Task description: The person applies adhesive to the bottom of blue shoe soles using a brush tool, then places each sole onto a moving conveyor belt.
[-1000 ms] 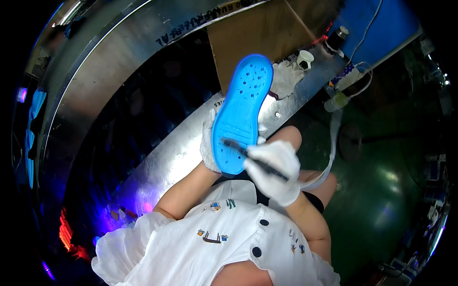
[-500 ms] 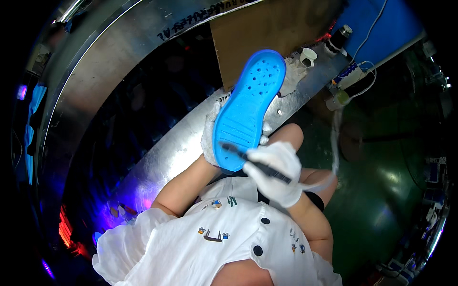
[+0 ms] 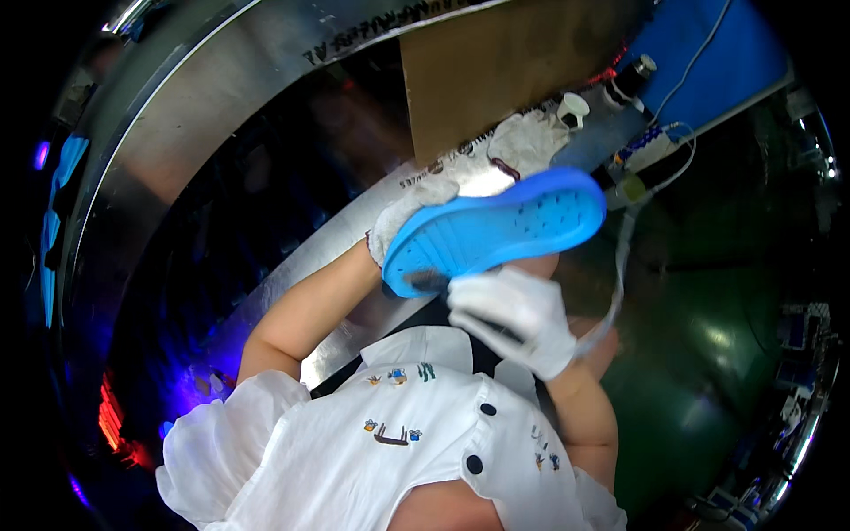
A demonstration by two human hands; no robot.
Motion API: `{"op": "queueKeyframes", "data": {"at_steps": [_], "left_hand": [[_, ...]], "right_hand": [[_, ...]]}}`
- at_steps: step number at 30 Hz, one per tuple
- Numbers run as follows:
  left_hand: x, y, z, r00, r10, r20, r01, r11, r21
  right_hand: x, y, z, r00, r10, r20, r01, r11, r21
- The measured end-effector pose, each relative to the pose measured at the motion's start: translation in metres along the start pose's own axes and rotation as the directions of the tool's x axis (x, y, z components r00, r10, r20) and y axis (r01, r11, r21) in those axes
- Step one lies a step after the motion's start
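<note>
"Around a dark brush, the fingers of the gloved right hand look closed, though motion blurs the handle. And the other hand?"

"Gripping: the gloved left hand has the blue shoe sole by its heel end and side, held up ahead of the white shirt."

"It's swung round, hasn't it?"

"Yes. A moment ago its toe pointed away from the body; now it lies across, toe to the right. The brush head is still at the heel, near the lower rim. Whether it touches, I can't tell. I'd say the turn offers that edge to the brush, with the heel the part in hand."

"And farther out?"

"Past the sole, a loose glove and a white cup on the metal table."
</note>
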State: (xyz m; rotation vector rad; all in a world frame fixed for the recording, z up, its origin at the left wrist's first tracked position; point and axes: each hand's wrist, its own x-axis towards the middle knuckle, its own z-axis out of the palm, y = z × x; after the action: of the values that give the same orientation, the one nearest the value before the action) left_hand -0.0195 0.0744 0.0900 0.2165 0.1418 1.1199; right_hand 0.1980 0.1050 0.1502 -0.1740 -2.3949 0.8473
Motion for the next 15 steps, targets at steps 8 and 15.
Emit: {"op": "queueKeyframes", "data": {"at_steps": [8,15], "left_hand": [[0.015,0.016,-0.023,0.977,-0.079,-0.196,0.111,0.982,0.155],[0.026,-0.005,-0.004,0.984,0.002,-0.179,0.014,0.996,0.089]], "right_hand": [[-0.004,-0.012,-0.005,0.998,-0.017,0.052,0.025,0.988,-0.15],[-0.001,0.003,0.01,0.955,0.034,-0.296,-0.024,0.999,0.035]]}}
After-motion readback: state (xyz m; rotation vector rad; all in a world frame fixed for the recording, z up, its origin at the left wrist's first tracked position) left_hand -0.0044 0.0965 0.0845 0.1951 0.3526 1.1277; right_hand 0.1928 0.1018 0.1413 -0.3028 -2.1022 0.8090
